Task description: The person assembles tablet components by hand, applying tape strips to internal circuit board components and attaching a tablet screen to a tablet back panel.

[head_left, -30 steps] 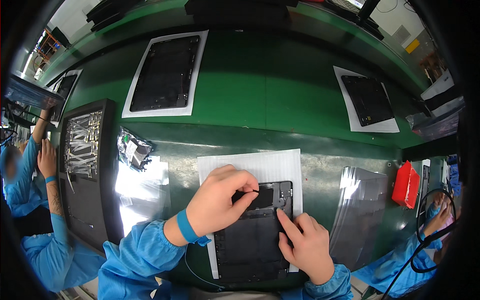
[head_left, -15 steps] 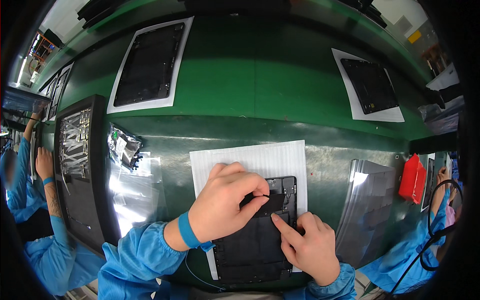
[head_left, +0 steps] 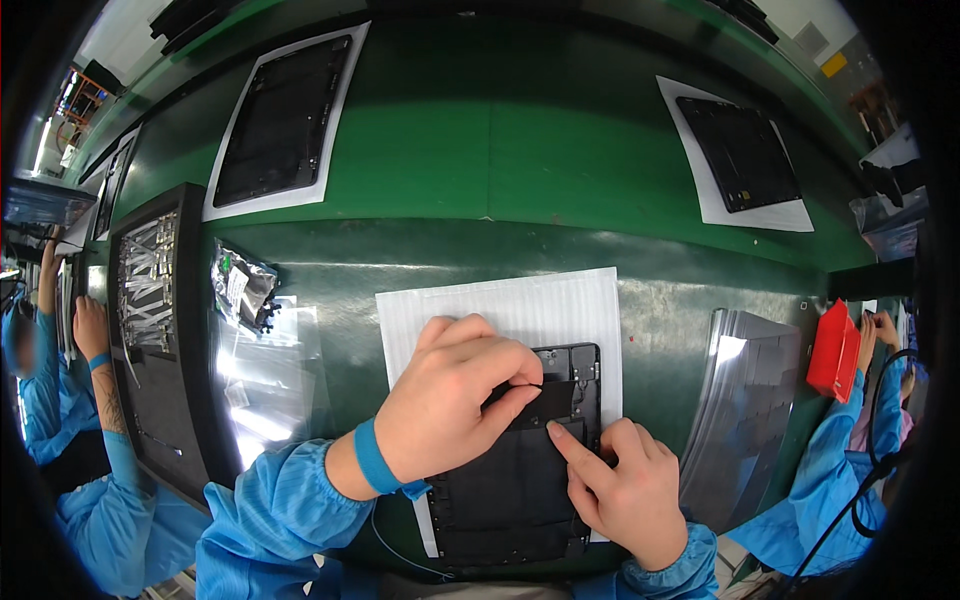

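Observation:
A flat black tablet-like device point(head_left: 500, 500), its inner parts exposed, lies on a white foam sheet point(head_left: 440, 295) in front of me. My left hand point(head_left: 450, 400), with a blue wrist strap, reaches over its upper part. Thumb and forefinger there pinch the edge of a thin black film point(head_left: 553, 403), which lies against the device. My right hand point(head_left: 630, 485) rests at the device's right side. Its index finger is stretched out and touches the surface just below the film, while the other fingers are loosely bent and hold nothing. My left hand hides the device's upper left.
On the left stand a black tray of flat cables point(head_left: 150, 280) and a silvery bag of small parts point(head_left: 243, 290). Clear plastic sheets point(head_left: 740, 400) and a red bin point(head_left: 832, 350) lie right. Two more devices point(head_left: 285, 120) point(head_left: 740, 150) sit beyond. Co-workers in blue flank me.
My left hand keeps its pinch on the film, and my right index finger stays just below it. The view has shifted slightly. The co-worker's hands on the right have moved.

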Demonstrator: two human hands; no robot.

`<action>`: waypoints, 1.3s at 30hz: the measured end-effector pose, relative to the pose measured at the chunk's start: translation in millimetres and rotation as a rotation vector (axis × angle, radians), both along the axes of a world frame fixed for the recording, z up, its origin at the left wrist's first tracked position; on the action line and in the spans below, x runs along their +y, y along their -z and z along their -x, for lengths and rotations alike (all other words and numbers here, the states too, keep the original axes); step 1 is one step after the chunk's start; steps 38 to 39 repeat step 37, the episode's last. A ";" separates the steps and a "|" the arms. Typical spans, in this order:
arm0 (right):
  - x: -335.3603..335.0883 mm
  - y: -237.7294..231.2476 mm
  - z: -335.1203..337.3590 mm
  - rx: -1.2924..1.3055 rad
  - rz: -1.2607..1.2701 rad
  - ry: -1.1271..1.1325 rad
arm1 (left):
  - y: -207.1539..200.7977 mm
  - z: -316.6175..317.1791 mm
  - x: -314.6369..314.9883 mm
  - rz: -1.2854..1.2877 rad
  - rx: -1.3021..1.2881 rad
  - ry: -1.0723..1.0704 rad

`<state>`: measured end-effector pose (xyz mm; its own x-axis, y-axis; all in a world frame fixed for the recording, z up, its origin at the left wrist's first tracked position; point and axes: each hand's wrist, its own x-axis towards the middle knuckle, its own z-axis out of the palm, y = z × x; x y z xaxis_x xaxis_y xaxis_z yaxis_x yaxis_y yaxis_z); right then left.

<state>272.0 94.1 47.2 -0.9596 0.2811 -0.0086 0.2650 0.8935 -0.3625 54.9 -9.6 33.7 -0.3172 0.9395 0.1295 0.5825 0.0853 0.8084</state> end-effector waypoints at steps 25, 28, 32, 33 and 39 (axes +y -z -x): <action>-0.5 0.0 0.7 -0.008 -0.011 0.015 | 8.1 -0.2 -1.8 -0.072 0.206 0.089; -1.5 1.5 0.2 -0.006 -0.019 0.022 | 8.0 -1.0 -2.3 -0.091 0.267 0.112; -2.3 -2.4 2.5 -0.022 -0.013 0.017 | 5.0 0.8 -5.8 -0.088 0.426 0.143; -3.0 -2.9 3.1 -0.013 -0.004 0.030 | 4.8 2.9 -5.3 -0.086 0.481 0.173; -5.5 -2.7 3.8 0.011 -0.013 0.044 | 0.6 10.6 -4.0 0.011 0.570 0.200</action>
